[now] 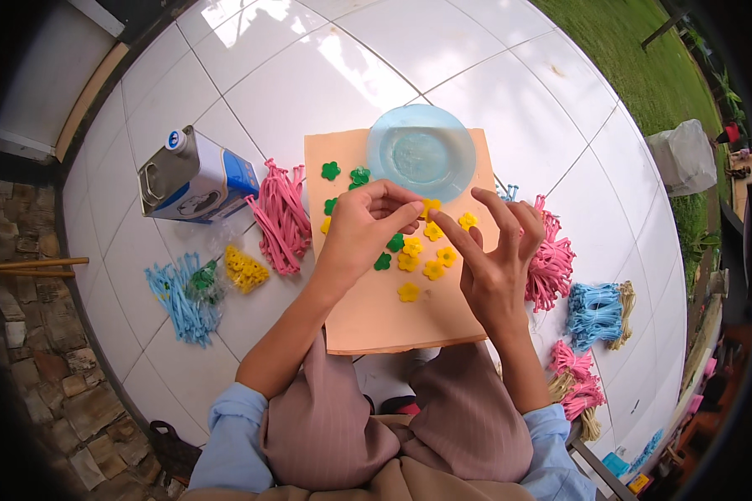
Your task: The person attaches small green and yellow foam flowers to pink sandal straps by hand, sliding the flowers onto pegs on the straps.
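Above a peach-coloured board (368,317) my left hand (363,225) pinches a small yellow flower (430,206) between thumb and fingers. The index fingertip of my right hand (497,259) is at the flower's lower edge; whether it presses on it I cannot tell. The other fingers of that hand are spread, with nothing seen in them. Several yellow flowers (409,291) lie on the board under my hands. Green flowers (331,170) lie toward its left side, some partly covered by my left hand. A translucent blue plate (422,179) rests on the board's far end.
Left of the board stand a metal can (200,179), pink bundled strands (280,221), light-blue strands (180,301) and a bag of yellow pieces (244,269). At the right lie pink bundles (551,259) and blue bundles (593,316) on the white tiles. Grass (622,50) borders the tiles.
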Tool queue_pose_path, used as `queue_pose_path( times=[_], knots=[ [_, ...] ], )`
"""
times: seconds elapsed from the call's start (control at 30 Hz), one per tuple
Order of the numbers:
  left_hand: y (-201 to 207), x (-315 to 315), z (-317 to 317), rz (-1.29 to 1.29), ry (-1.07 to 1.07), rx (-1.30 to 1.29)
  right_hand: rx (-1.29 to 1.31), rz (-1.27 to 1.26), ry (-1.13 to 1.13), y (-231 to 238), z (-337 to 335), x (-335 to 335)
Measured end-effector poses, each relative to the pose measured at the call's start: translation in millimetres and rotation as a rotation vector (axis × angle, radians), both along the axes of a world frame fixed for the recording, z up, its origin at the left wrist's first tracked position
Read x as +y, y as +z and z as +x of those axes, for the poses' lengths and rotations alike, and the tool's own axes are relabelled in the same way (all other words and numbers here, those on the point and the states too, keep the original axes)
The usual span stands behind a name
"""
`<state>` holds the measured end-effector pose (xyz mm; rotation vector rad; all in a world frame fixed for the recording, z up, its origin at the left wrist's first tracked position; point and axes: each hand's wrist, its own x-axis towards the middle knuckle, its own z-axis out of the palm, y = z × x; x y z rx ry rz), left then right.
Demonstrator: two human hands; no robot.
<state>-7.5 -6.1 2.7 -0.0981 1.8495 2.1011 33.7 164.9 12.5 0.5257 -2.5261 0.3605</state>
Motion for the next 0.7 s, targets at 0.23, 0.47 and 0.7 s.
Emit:
queue_pose_path(
  times=[0.23, 0.47, 0.7],
  knots=[
    [-3.4, 29.5, 1.4, -0.177, -0.131, 0.038, -0.012, -0.158, -0.159, 7.7, 18.6, 34.6],
    [-14.2, 62.5, 10.7, -0.921, -0.318, 0.72, -0.148, -0.409, -0.218, -18.3, 30.1, 50.3],
    [-3.2, 41.9, 28.6, -1.048, -0.253, 0.874, -0.178, -0.419, -0.172, -17.0, 21.8, 51.6]
  ],
)
